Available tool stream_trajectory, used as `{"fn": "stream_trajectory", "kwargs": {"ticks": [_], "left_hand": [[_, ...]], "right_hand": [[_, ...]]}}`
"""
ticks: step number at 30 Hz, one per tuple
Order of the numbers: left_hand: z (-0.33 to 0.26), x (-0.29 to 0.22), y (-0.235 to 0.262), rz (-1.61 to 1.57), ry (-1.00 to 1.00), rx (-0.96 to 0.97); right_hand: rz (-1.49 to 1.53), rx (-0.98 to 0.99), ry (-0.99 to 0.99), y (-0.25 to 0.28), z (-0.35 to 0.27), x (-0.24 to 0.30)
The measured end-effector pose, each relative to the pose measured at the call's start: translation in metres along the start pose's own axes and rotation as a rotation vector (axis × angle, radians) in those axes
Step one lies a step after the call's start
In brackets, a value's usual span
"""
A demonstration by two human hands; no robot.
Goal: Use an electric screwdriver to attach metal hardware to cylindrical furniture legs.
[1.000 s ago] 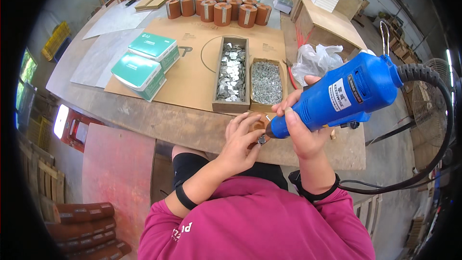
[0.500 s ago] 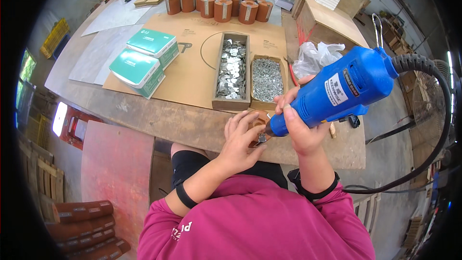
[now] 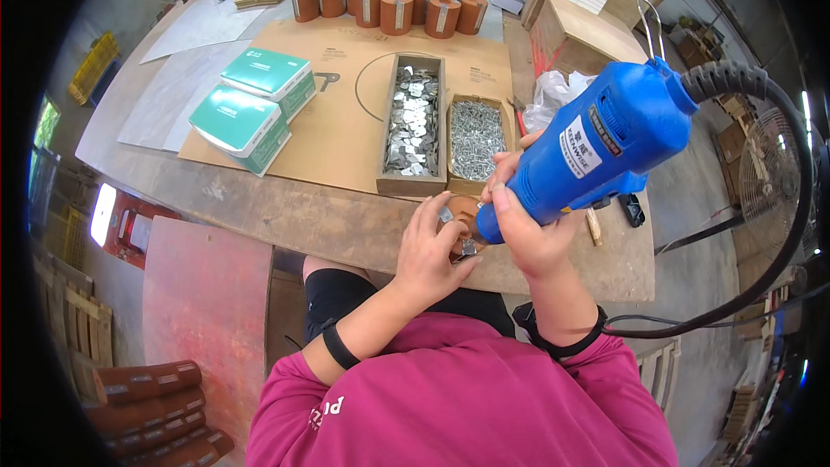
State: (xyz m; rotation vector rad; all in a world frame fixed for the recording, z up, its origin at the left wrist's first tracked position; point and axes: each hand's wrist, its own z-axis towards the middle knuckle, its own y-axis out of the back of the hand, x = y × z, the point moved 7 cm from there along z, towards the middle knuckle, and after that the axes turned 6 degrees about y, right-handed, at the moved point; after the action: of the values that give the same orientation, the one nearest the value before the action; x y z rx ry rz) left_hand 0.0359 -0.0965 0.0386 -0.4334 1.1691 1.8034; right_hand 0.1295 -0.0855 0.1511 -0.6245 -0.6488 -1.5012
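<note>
1. Left hand (image 3: 427, 246): its fingers curl over a round reddish-brown piece (image 3: 465, 207) at the tabletop's (image 3: 285, 195) near edge, apparently to keep it from turning; the hand partly hides it.
2. Right hand (image 3: 538, 240): its fingers are wrapped around a blue power tool (image 3: 584, 143), slanted so that its nose meets the piece; this grip probably gives control close to the tip. The thick black cable (image 3: 794, 233) loops off to the right, clear of both hands.
3. Just beyond the piece, a wooden tray (image 3: 386, 182) of metal plates and a carton (image 3: 456, 180) of small metal fasteners stand side by side, likely for easy reach.
4. Left of them, green boxes (image 3: 238, 117) sit stacked, out of the hands' way.
5. Farther back, brown cylinders (image 3: 397, 15) stand upright, grouped perhaps to save room.
</note>
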Motion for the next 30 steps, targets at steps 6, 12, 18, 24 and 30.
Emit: {"fn": "stream_trajectory", "kwargs": {"ticks": [6,12,18,24,30], "left_hand": [[-0.002,0.007,-0.006,-0.117,0.110,0.065],[-0.002,0.006,-0.005,-0.123,0.101,0.057],[0.000,0.003,-0.002,-0.087,0.022,-0.014],[-0.001,0.006,-0.003,-0.106,0.070,0.008],[-0.003,0.008,-0.007,-0.111,0.129,0.051]], "right_hand": [[0.008,-0.011,-0.012,0.003,0.003,-0.003],[-0.052,-0.013,-0.025,0.002,0.000,-0.004],[-0.025,0.006,0.005,-0.002,0.000,-0.003],[0.006,0.009,-0.022,-0.002,-0.001,-0.005],[0.110,0.085,-0.046,0.008,-0.003,-0.012]]}}
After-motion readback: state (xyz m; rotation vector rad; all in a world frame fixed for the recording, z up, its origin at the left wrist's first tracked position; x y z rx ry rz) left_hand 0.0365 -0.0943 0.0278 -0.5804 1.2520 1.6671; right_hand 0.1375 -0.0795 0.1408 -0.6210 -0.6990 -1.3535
